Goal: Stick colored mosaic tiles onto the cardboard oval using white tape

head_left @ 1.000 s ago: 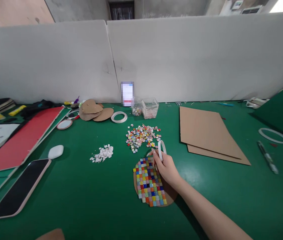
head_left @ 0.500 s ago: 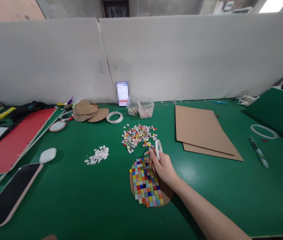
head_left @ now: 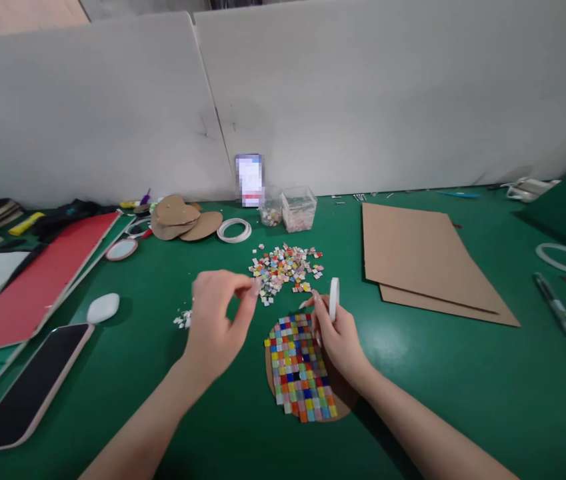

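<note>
My left hand (head_left: pixel 215 320) is raised above the green table, thumb and forefinger pinched together just left of a pile of small coloured mosaic tiles (head_left: pixel 287 263). Whatever is between those fingertips is too small to make out. Partly behind this hand lie white paper scraps (head_left: pixel 183 320). My right hand (head_left: pixel 337 337) is closed around a narrow roll of white tape (head_left: pixel 334 299), which stands on edge. It rests over the upper right of a round cardboard disc (head_left: pixel 345 400). Rows of square coloured tiles (head_left: pixel 297 367) cover the disc's left and middle; its right side shows bare brown.
Cardboard sheets (head_left: pixel 413 253) lie at right, near a pen (head_left: pixel 557 307). Clear containers (head_left: pixel 299 210) and a lit phone (head_left: pixel 249 180) stand at the back beside white rings (head_left: pixel 234 231) and cardboard discs (head_left: pixel 175 217). A dark phone (head_left: pixel 30 387) and white case (head_left: pixel 103 307) lie left.
My left hand has come into view from below, up to the left side of the tile pile. My right hand keeps the tape roll over the disc. The view has tilted down slightly.
</note>
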A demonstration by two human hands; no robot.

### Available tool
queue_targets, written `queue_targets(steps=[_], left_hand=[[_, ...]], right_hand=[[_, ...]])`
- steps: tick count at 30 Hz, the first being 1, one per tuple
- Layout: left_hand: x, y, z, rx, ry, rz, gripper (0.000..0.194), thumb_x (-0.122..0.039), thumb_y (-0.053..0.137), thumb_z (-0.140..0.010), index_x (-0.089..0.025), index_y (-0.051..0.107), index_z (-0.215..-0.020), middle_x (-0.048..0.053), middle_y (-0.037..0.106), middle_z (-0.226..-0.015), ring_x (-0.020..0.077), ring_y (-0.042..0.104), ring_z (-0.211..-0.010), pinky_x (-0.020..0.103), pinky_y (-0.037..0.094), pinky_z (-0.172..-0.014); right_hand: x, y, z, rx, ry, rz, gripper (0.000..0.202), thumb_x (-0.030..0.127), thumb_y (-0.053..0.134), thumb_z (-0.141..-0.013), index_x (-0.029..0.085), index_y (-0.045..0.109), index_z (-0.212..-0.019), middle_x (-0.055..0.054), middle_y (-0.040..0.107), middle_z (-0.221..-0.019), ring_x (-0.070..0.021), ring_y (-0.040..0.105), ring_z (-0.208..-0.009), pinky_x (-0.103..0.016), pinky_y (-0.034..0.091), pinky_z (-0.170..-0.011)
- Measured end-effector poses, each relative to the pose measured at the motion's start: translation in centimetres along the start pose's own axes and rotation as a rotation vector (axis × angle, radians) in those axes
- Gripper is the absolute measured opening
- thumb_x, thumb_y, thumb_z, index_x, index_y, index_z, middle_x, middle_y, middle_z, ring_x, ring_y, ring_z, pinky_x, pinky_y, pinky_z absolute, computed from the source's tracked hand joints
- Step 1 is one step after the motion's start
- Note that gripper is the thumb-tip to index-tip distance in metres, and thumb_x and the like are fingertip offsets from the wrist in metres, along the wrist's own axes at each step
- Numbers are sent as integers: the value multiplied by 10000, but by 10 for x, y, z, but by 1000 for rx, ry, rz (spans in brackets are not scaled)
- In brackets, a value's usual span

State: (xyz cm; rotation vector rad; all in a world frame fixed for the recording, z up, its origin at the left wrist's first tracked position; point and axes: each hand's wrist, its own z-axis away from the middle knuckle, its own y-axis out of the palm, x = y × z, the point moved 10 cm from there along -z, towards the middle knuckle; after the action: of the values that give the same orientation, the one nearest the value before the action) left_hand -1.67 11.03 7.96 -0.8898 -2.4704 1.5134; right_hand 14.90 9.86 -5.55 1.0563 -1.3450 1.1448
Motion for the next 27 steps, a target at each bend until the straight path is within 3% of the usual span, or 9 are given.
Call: queue_targets(steps=[4, 6, 8, 15, 18, 20, 23, 27], left_hand=[[27, 66, -16, 256, -133, 124, 130, -231, 474, -839, -184, 552, -746, 4, 557, -672, 169, 492, -707, 311, 391, -675], [34, 91, -20, 301, -163, 117, 68, -230, 515, -802, -193, 570, -788, 8, 543, -683, 186, 484, -730, 323, 372, -694], [35, 103, -20, 288, -170, 136, 105, -264, 533, -795, -201, 571, -869, 17, 532, -724, 194, 475, -745, 328, 368, -704], [30, 104, -5, 221, -85, 136, 222, -292, 531, -811, -223, 538, -1022, 46, 505, -860, 211, 440, -826, 343, 361, -748], [36, 104, -3, 203, -98, 135, 203, -284, 508, -829, -227, 541, -1021, 50, 502, -866, 214, 442, -839, 339, 362, -743], [36, 104, -3, 189, -100, 160, 173, -279, 483, -843, -219, 545, -993, 43, 505, -824, 205, 453, -812, 332, 366, -732], [32, 99, -5, 154, -70, 214, 144, -284, 464, -856, -210, 541, -952, 23, 504, -747, 183, 467, -749, 326, 370, -727], [31, 90, -6, 85, -50, 246, 114, -284, 466, -857, -205, 534, -903, 3, 491, -678, 168, 466, -702, 313, 378, -709]], right_hand=[[-8, -2, 2, -54, 51, -35, 375, 513, 395, -864, 180, 560, -816, 63, 350, -480, -86, 322, -383, -206, 280, -373], [-10, -1, 3, -55, 73, -69, 375, 516, 396, -863, 180, 558, -822, 64, 348, -484, -85, 326, -393, -202, 284, -377], [-9, 1, 5, -53, 88, -106, 371, 512, 394, -866, 181, 556, -822, 63, 351, -494, -83, 327, -404, -197, 284, -380], [7, -11, -1, -75, 35, -118, 352, 477, 384, -882, 173, 553, -824, 67, 347, -486, -81, 331, -391, -205, 313, -393], [14, -21, -12, -83, -49, 140, 343, 439, 383, -891, 170, 595, -918, 24, 456, -546, -127, 465, -490, -249, 401, -495], [21, -20, -18, -40, -147, 348, 330, 395, 392, -893, 176, 628, -966, -50, 563, -753, -183, 559, -695, -299, 454, -632], [26, -13, -23, 10, -260, 588, 330, 342, 374, -896, 211, 628, -1062, -98, 557, -1001, -251, 543, -933, -348, 475, -733], [21, -14, -28, -29, -229, 684, 345, 307, 355, -899, 247, 567, -1165, -83, 556, -1072, -254, 545, -969, -359, 496, -734]])
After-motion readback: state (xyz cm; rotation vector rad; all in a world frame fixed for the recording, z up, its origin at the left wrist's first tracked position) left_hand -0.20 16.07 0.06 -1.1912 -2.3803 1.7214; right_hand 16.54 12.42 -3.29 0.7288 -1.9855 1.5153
